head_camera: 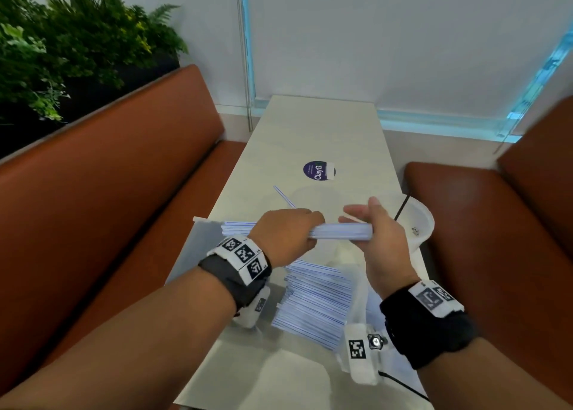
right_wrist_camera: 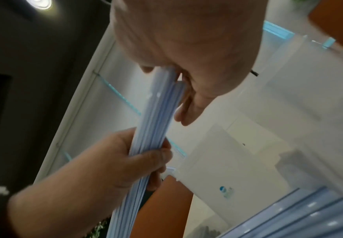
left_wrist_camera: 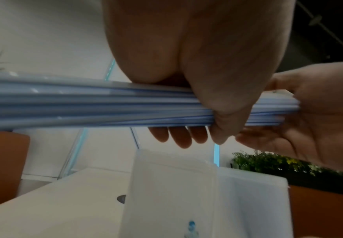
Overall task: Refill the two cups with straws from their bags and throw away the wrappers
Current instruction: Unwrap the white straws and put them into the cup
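Gripping the straw bundle (head_camera: 341,232), left hand (head_camera: 283,234) hides its middle; right hand (head_camera: 379,236) flat-fingered caps its end.

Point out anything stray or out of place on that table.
One single straw lies alone on the table, apart from the bundle that the left hand grips and the right hand steadies. More straws lie loosely heaped below.
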Tool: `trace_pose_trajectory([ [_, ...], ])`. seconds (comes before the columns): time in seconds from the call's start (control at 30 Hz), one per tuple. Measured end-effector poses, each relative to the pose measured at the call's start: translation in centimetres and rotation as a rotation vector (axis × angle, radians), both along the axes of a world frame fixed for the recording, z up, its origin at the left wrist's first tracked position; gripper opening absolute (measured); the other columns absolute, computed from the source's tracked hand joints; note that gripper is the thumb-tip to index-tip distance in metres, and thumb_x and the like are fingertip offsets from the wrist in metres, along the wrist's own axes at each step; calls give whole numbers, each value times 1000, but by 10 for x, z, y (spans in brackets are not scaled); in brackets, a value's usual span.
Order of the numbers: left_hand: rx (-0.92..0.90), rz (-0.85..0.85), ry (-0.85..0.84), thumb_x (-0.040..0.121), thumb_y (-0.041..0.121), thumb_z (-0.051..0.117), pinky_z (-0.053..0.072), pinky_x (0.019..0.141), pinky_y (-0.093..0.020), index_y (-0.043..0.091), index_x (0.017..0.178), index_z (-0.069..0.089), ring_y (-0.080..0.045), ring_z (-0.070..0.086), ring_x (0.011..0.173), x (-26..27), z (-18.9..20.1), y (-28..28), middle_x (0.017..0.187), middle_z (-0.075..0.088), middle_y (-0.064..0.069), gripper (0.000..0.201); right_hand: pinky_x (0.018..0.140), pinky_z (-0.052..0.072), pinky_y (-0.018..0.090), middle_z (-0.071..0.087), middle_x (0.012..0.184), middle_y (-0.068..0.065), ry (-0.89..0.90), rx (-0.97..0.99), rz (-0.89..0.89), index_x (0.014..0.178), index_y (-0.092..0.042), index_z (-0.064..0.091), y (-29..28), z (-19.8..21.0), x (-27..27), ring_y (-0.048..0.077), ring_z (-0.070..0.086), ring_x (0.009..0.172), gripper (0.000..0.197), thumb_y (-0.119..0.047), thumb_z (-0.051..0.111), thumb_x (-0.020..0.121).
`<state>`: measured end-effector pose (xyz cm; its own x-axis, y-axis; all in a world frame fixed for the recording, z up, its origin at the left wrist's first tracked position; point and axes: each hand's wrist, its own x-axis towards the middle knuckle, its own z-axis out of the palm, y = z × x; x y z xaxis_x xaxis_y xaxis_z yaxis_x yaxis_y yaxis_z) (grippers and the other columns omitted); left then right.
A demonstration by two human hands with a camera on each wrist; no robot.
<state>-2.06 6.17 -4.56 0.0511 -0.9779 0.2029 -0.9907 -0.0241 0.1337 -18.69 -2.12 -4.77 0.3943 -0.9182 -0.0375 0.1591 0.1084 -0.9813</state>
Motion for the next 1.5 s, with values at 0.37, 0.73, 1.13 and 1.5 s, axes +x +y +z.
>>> trace_pose_trajectory([
  [0.37, -759, -176, 1614, 89, 6, 68, 54, 72, -37, 20, 90, 62, -28, 61, 67, -27, 93, -21, 75, 60, -7, 16, 99, 53, 51, 70, 120, 20, -326, 588, 147, 128, -2, 58, 2, 8, 21, 36, 70, 109, 69, -62, 39, 101],
  [0.73, -706, -34, 1721, 91, 3, 63, 54, 69, -36, 13, 95, 55, -27, 56, 67, -31, 79, -35, 73, 56, -10, 13, 93, 56, 35, 70, 119, 13, -123, 116, 257, 122, -9, 66, -3, 6, 20, 20, 65, 111, 48, -45, 51, 94],
  [1.13, -665, -91, 1663, 93, 4, 63, 57, 72, -38, 12, 100, 60, -24, 63, 67, -2, 88, -32, 74, 62, -7, 11, 49, 33, 27, 52, 67, -9, 766, -798, 232, 83, -35, 39, -14, -11, 30, 4, 54, 59, 30, -58, 57, 92],
  [1.5, -1097, 533, 1607, 92, 13, 65, 56, 73, -30, 16, 88, 60, -10, 63, 69, 47, 30, -33, 72, 64, 6, 7, 63, 35, 32, 55, 105, -4, 1193, -979, 398, 115, -25, 56, -28, -45, 35, 24, 59, 92, 24, -41, 42, 105],
])
